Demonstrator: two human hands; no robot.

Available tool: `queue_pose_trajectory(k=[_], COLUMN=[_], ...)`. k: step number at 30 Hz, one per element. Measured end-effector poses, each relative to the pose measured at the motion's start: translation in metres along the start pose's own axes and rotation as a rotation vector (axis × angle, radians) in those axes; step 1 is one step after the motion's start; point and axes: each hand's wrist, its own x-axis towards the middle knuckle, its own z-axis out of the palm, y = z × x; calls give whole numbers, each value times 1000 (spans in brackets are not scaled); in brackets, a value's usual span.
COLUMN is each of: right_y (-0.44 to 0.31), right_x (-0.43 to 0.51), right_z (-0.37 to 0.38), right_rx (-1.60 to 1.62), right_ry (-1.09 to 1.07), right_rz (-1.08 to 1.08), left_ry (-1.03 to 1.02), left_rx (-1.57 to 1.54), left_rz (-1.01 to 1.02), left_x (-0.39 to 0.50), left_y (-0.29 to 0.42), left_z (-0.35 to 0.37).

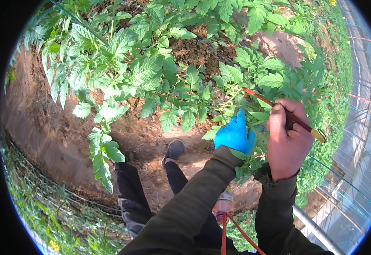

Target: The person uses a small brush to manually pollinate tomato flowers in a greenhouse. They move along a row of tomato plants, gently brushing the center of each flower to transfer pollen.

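My right hand (289, 137), bare, grips a slender brush (270, 102) with a dark red handle. Its red tip reaches in among the stems of a tomato plant (233, 92), and a yellow end with a thin loop sticks out behind the hand. My left hand (233, 134) wears a blue glove and lies against the same plant, just below the brush tip. One gloved finger points up along the leaves, and a green stem crosses beside the thumb. Leaves and the hand itself hide whether the fingers close on a stem.
A plastic bottle (223, 204) with a label hangs below my forearms on a red cord (224, 234). Tomato foliage (134, 70) spreads along the bed. My shoe (175, 148) stands on the bare soil path (55, 134). Green strings (335, 178) and a metal pipe (316, 229) are at right.
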Motion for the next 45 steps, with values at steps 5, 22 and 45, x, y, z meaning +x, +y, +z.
queue_pose_trajectory(k=[5,22,45], right_y=[-41,-197,-176], right_x=[-17,-84,-50], right_z=[-19,65,172], right_rx=[54,123,-47], right_ry=[59,-278,-74], right_rz=[-46,-655,-369], left_ry=[0,708,482], left_rx=[108,8,-30], left_rz=[25,280,-20], left_x=[-7,-134,-126], left_y=[6,-74,-128], left_z=[-21,-257,-282])
